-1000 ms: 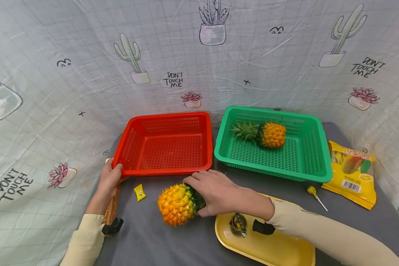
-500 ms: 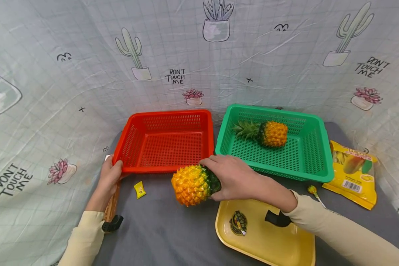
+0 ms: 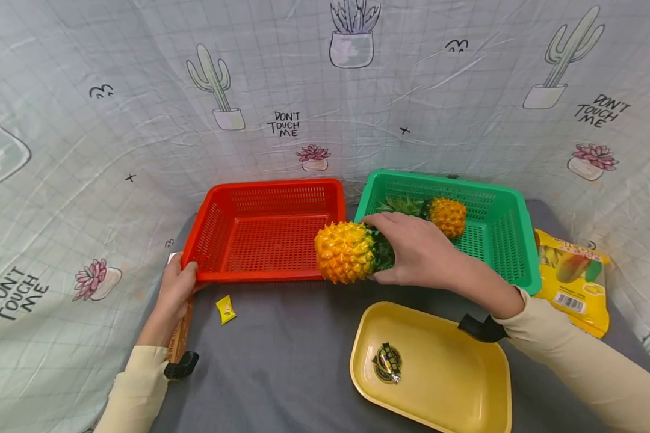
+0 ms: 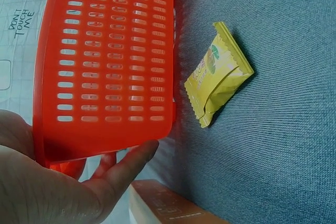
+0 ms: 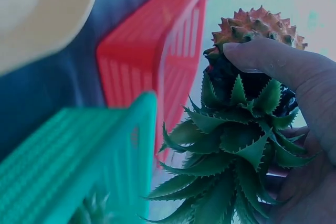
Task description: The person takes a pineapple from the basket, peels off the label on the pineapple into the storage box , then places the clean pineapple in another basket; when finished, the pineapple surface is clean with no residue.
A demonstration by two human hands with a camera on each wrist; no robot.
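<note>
My right hand (image 3: 417, 249) grips a small pineapple (image 3: 345, 252) where its leafy crown meets the orange body. The fruit hangs over the inner corners of two baskets, its body toward the red one. In the right wrist view the green crown (image 5: 226, 150) points back under my palm, with the thumb over the dark neck. My left hand (image 3: 177, 282) holds the near left corner of the red basket (image 3: 260, 276), thumb over the rim and fingers beneath it. A second pineapple (image 3: 447, 218) lies in the green basket (image 3: 525, 240), partly covered by my right hand.
A yellow wrapped candy (image 3: 225, 310) lies in front of the red basket. A brown box (image 3: 180, 337) is under my left forearm. The yellow tray (image 3: 439, 367) holds a small wrapped item (image 3: 389, 364). A yellow mango packet (image 3: 574, 282) lies at the right, beside my sleeve.
My right hand has lifted the pineapple from the grey cloth and carried it up and to the right, toward the baskets. My left hand stays at the red basket's corner.
</note>
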